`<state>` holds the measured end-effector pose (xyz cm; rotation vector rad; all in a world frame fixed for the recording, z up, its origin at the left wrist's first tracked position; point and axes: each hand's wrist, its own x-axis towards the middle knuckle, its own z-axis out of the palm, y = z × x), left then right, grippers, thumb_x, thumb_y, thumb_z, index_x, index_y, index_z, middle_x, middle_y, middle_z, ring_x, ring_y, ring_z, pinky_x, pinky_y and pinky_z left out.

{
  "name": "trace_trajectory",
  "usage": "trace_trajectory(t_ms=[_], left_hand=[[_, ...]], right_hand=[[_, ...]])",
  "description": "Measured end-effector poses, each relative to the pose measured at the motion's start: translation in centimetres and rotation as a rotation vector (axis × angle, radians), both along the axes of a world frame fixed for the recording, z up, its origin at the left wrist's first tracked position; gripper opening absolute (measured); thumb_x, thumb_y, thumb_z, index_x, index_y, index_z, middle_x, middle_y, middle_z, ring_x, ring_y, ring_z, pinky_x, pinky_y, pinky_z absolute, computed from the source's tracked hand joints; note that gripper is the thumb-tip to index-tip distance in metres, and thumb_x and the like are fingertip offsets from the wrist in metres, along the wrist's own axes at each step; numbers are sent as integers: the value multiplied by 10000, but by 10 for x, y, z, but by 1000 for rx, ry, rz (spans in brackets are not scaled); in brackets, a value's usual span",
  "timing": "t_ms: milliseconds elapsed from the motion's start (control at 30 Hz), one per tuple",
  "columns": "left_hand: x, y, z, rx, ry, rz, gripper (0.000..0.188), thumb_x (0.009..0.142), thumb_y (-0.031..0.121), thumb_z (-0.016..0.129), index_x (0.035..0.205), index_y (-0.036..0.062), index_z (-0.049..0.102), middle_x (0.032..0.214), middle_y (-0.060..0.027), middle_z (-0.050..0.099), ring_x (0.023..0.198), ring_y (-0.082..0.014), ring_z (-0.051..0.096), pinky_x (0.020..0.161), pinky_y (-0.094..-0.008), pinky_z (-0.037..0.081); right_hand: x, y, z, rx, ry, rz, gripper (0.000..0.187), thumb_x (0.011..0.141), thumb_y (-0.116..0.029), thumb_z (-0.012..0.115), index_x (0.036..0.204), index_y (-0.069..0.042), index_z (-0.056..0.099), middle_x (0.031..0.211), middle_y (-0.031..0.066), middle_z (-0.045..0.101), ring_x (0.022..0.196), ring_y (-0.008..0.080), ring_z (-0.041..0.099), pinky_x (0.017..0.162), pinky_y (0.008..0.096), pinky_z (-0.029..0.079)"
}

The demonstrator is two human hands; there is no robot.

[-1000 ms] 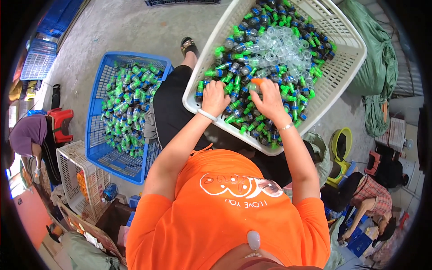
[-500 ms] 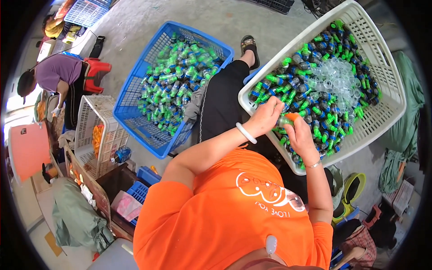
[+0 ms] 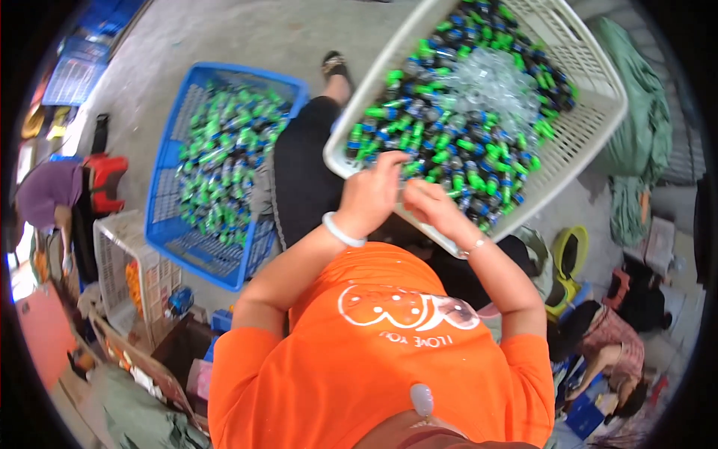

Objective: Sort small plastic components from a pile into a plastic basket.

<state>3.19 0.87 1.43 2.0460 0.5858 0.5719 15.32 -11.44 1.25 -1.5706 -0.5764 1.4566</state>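
**Grey floor, two crates of green-topped bottles**

In the head view, the grey floor (image 3: 224, 34) spreads across a crowded workroom, with a corrugated wall (image 3: 677, 150) at the far right. On the floor before the wearer stands a large white crate (image 3: 580, 138), set slantwise with its long side running obliquely. It holds many small bottles (image 3: 415, 138) with green tops, dark bodies and blue bands. They lie jumbled, long axes crossing and tops pointing every way, so they share no one direction. Clear plastic cups (image 3: 493, 86) are heaped on top of them.

The left hand (image 3: 372, 196) and right hand (image 3: 434, 206) are close together at the crate's near rim, fingers bent. Blur hides whether they touch or grip anything; any piece between them, and its axis, cannot be made out.

To the left, a blue crate (image 3: 176, 236) holds more green-topped bottles (image 3: 232, 157), also mixed in direction. Beyond it are a red stool (image 3: 107, 179), a bending person in purple (image 3: 48, 191) and a pale slatted crate (image 3: 116, 247). On the right, a green sack (image 3: 628, 97) slumps beside the white crate, and lower down another person in a checked shirt (image 3: 617, 348) leans over.
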Motion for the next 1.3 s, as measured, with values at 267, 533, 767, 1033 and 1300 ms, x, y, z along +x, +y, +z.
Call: trace_trajectory(t_ms=[267, 533, 767, 1033, 1300], left_hand=[[-32, 36, -28, -115, 0, 265, 205, 974, 206, 498, 1106, 72, 579, 794, -172, 656, 710, -331, 664, 623, -404, 508], [-105, 120, -57, 447, 260, 642, 177, 831, 48, 567, 991, 14, 633, 933, -148, 641, 907, -312, 607, 823, -398, 467], [40, 53, -67, 634, -26, 13, 305, 777, 51, 595, 1081, 49, 621, 1004, -95, 599, 907, -287, 563, 793, -396, 458], [96, 62, -86, 805, 347, -103, 489, 801, 82, 585, 1282, 44, 508, 1023, -106, 584, 846, -262, 585, 701, -384, 509], [46, 48, -51, -956, -121, -4, 305, 963, 199, 535, 1225, 52, 481, 987, -80, 571, 634, -150, 588, 569, -276, 512]], right_hand=[[16, 28, 13, -75, -531, 137, 322, 915, -376, 592, 987, -62, 585, 732, 27, 549, 661, 153, 547, 595, 295, 442], [140, 49, -48, 129, -1712, 36, 301, 833, -118, 621, 1121, -58, 559, 1037, 127, 561, 883, 326, 599, 704, 413, 499], [139, 61, -45, -58, -1719, 139, 346, 772, -49, 622, 1106, -48, 533, 1056, 138, 564, 928, 323, 595, 722, 407, 502], [92, 13, -32, 230, -1261, -219, 439, 763, -80, 686, 1158, -42, 499, 1062, 97, 613, 918, 223, 607, 799, 356, 483], [38, 3, -30, 418, -534, -440, 411, 807, -54, 704, 1181, -38, 533, 1090, 95, 635, 952, 170, 622, 818, 301, 489]])
